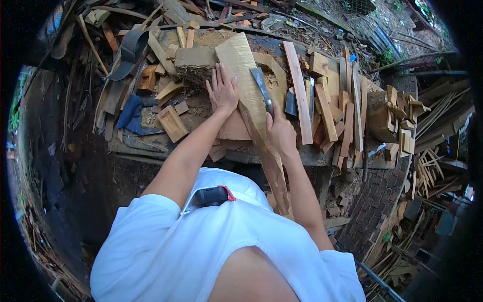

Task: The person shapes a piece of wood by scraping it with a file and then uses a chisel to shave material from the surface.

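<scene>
Across the centre of the frame stands a cluttered workbench (302, 156), with loose offcuts (327, 110) heaped at centre right. A long pale plank (241, 65) slants over it from upper centre toward the person's body. A broad blade (261, 85) lies on the plank's face, the right hand (280, 132) closed round its handle. The left hand (221, 93), fingers spread, presses flat on the plank just beside the blade. If the blade glanced off the grain, it could reach those fingers.

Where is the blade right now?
In the head view the blade lies on the pale plank near the picture's centre. It is gripped by the right hand, just right of the left hand pressed flat on that plank.
</scene>
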{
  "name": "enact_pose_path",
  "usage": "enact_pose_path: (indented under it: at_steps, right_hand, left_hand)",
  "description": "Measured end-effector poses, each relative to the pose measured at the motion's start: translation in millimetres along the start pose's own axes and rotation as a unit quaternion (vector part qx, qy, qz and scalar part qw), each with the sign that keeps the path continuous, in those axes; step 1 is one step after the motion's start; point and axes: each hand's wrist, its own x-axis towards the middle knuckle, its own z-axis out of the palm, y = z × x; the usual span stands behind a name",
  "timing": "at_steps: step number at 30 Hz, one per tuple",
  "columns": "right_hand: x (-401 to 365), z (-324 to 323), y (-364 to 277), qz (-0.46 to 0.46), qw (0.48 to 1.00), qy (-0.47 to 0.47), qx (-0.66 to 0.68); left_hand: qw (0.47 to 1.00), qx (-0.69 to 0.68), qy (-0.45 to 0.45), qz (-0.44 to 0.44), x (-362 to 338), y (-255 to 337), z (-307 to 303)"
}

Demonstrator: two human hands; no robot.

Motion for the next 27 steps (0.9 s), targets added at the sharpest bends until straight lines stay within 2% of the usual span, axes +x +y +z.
enact_pose_path:
  at_steps: [5, 7, 11, 14, 17, 20, 22, 27]
  right_hand:
    - [-77.1, -9.2, 26.2, -0.01, 0.999, -0.047, 0.017]
    - [-91.3, -11.2, 29.4, 0.039, 0.995, -0.091, 0.019]
    - [-52.6, 2.5, 11.9, 0.002, 1.0, -0.018, 0.008]
    - [-31.0, 13.1, 1.8, -0.012, 1.0, 0.02, 0.011]
    - [-45.4, 7.0, 8.6, -0.019, 1.0, 0.014, -0.017]
    - [-96.0, -6.1, 23.9, -0.032, 0.999, -0.004, -0.015]
    - [-116.4, -19.5, 24.6, 0.009, 0.998, -0.07, 0.001]
    - [-74.1, -10.0, 9.9, -0.003, 0.999, -0.039, -0.009]
  left_hand:
    - [0.999, -0.032, -0.011, -0.014, -0.8, 3.5, -7.9]
    - [1.0, -0.011, 0.007, -0.008, -2.3, 3.8, -8.6]
    - [0.998, 0.018, 0.045, 0.037, -2.1, 3.4, -3.6]
    - [0.999, 0.007, 0.024, 0.036, -2.2, 3.2, -8.2]
    - [0.998, 0.005, 0.032, 0.046, -2.0, -1.1, -2.0]
    - [0.998, -0.012, 0.043, 0.048, -1.8, -1.1, -0.5]
    - [0.998, -0.028, 0.034, 0.035, -2.1, 3.0, -6.9]
    - [0.999, -0.025, 0.025, 0.041, -1.3, 5.8, -7.4]
